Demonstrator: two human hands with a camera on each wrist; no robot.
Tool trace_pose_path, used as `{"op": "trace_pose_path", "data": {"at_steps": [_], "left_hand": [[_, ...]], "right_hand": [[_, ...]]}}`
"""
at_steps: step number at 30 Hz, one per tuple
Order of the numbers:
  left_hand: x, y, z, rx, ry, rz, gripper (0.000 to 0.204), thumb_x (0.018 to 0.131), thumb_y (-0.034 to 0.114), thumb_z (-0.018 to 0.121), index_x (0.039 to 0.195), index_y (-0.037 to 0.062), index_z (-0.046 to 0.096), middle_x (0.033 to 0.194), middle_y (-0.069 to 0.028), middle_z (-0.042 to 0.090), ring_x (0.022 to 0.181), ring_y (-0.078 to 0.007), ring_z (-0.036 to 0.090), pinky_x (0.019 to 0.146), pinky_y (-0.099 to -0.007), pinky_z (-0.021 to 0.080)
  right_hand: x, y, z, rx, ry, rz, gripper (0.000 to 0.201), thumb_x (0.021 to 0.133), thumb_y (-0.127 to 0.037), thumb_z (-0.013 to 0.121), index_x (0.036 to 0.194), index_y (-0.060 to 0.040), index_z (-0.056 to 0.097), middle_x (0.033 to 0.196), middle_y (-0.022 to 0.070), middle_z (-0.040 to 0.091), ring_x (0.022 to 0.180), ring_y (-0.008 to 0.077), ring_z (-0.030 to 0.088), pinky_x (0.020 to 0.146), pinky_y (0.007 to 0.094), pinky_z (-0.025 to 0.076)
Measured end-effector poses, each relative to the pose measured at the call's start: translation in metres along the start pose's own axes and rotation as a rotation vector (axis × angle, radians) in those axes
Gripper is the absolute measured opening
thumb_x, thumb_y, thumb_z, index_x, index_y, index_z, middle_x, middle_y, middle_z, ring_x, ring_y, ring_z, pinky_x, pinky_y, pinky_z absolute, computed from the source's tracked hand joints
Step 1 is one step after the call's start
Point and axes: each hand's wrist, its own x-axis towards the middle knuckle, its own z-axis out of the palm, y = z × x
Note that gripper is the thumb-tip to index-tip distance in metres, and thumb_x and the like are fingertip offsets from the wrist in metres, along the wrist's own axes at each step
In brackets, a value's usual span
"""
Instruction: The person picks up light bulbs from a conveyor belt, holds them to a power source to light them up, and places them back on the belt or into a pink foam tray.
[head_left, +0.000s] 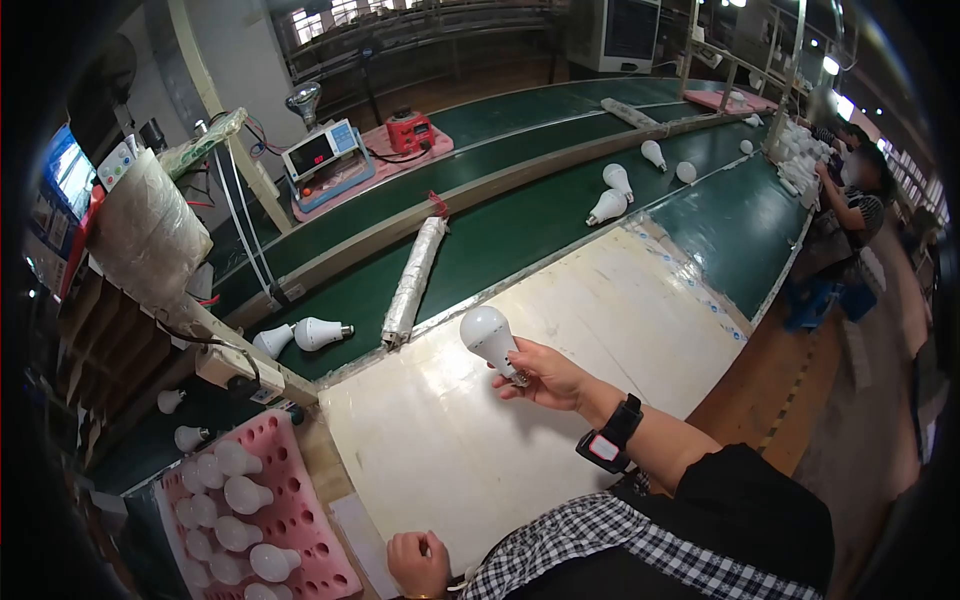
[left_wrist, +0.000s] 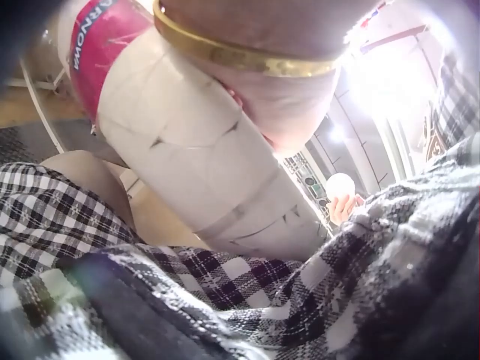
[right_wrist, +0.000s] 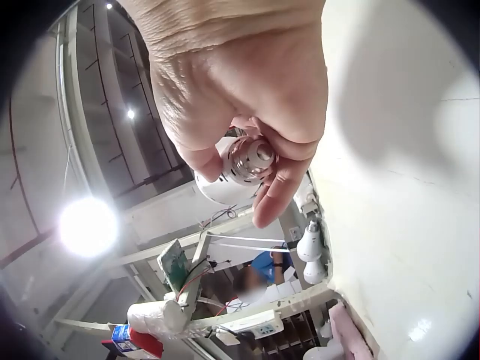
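My right hand (head_left: 545,376) grips a white LED light bulb (head_left: 488,335) by its lower end, above the white work board (head_left: 420,430). The round dome points up and away. In the right wrist view, thumb and fingers close round the bulb's metal screw base (right_wrist: 253,155). My left hand (head_left: 418,563) rests at the board's near edge, fingers loosely curled, holding nothing. Beside it on the left, a pink foam tray (head_left: 318,535) carries several bulbs (head_left: 238,533), with bare holes along its right side. In the left wrist view the left fingers are hidden.
Beyond the board runs a green conveyor belt (head_left: 520,250) with several loose bulbs (head_left: 606,207). A plastic-wrapped bar (head_left: 415,280) lies across it. Two bulbs lie by a post with a power strip (head_left: 238,370). A meter (head_left: 322,155) stands behind. People work at far right.
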Motion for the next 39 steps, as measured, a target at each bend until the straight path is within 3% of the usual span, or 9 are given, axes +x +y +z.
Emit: {"op": "trace_pose_path", "data": {"at_steps": [5,9,11,17,23,36,39], "left_hand": [[0.001,-0.001,0.001,0.014,0.008,0.026,0.013,0.078,0.009,0.063,0.07,0.0047,0.054,0.07,-0.0143,0.054,0.067,-0.0348,0.052,0.062,-0.0458,0.043],[0.001,-0.002,0.001,0.015,-0.009,0.018,0.012,0.077,0.008,0.063,0.07,0.0048,0.055,0.07,-0.0147,0.054,0.067,-0.0349,0.052,0.063,-0.0458,0.043],[0.0,-0.007,0.007,-0.025,-0.015,-0.069,0.016,0.069,0.007,0.064,0.064,0.0064,0.049,0.065,-0.0091,0.049,0.063,-0.0293,0.048,0.057,-0.0415,0.039],[0.001,-0.006,0.007,-0.035,-0.019,-0.074,0.016,0.07,0.006,0.064,0.064,0.0059,0.049,0.065,-0.0089,0.049,0.063,-0.029,0.049,0.057,-0.041,0.039],[0.001,-0.009,0.009,-0.006,-0.011,-0.057,0.016,0.07,0.007,0.064,0.064,0.0059,0.049,0.065,-0.009,0.049,0.063,-0.029,0.049,0.058,-0.0414,0.039],[0.0,-0.009,0.008,-0.024,-0.015,-0.072,0.016,0.068,0.006,0.064,0.064,0.0053,0.049,0.065,-0.0093,0.049,0.064,-0.0298,0.048,0.059,-0.0422,0.039],[0.0,-0.009,0.006,0.011,-0.04,-0.01,0.014,0.075,0.01,0.062,0.07,0.0054,0.05,0.068,-0.008,0.049,0.063,-0.0252,0.048,0.058,-0.0383,0.039]], "right_hand": [[0.004,0.007,-0.001,-0.012,0.026,0.034,0.039,0.097,-0.022,0.049,0.13,-0.0035,0.039,0.111,0.0082,0.055,0.079,0.011,0.057,0.066,0.0253,0.051],[0.004,0.01,0.004,-0.019,0.045,0.051,0.039,0.096,-0.021,0.048,0.13,-0.004,0.038,0.109,0.0064,0.056,0.072,0.0094,0.052,0.059,0.0235,0.046],[0.006,0.013,0.004,-0.1,0.084,0.079,0.039,0.095,-0.019,0.048,0.13,-0.0042,0.038,0.108,0.0057,0.056,0.07,0.0085,0.05,0.057,0.0236,0.046],[0.006,0.021,0.007,-0.313,0.187,0.074,0.041,0.093,-0.018,0.049,0.13,-0.0047,0.037,0.108,0.0073,0.056,0.067,0.0077,0.047,0.055,0.0235,0.044],[0.006,0.026,0.003,-0.402,0.181,0.007,0.038,0.093,-0.019,0.051,0.125,-0.0051,0.038,0.1,0.0056,0.054,0.064,0.0083,0.044,0.053,0.0232,0.04],[0.004,0.03,-0.002,-0.453,0.244,-0.063,0.04,0.093,-0.017,0.053,0.128,-0.0046,0.036,0.084,0.0026,0.049,0.059,0.0082,0.043,0.051,0.0236,0.04],[0.003,0.03,-0.003,-0.459,0.219,-0.08,0.044,0.093,-0.016,0.053,0.131,-0.0043,0.035,0.083,0.0028,0.049,0.059,0.0082,0.044,0.052,0.0238,0.041]]}}
